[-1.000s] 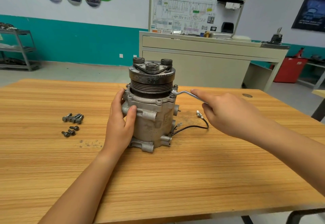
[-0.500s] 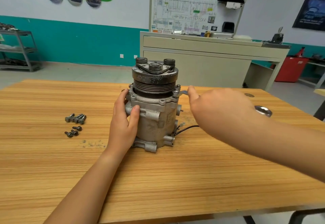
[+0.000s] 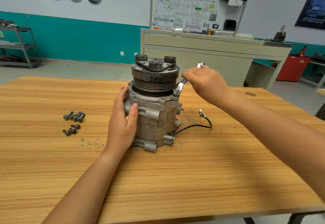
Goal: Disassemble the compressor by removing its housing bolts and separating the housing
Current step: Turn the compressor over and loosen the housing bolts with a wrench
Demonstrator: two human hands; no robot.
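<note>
— What have your fingers got?

— On my right hand (image 3: 207,83) the fingers (image 3: 190,75) are curled round the shank of the wrench (image 3: 181,84). Its ring end sits on a housing bolt (image 3: 176,91) at the right rim of the flange. My left hand (image 3: 123,118) wraps the left side of the compressor (image 3: 154,118), thumb on the near face and fingertips round the far side, bracing it.

— And where is the compressor?

— Upright mid-bench, pulley (image 3: 154,79) on top, its black wire (image 3: 193,127) trailing right across the bench (image 3: 175,179). Loose bolts (image 3: 73,116) lie in a small heap well to the left.

— What could go wrong?

— The wrench slopes up off the bolt. I judge the ring could ride off the head if I pull without pressing down, rounding it or sending my knuckles into the pulley. The body is also tall on a narrow foot, so a hard pull against a slack left hand may twist or tip it. Dragging it might snag the wire.
</note>
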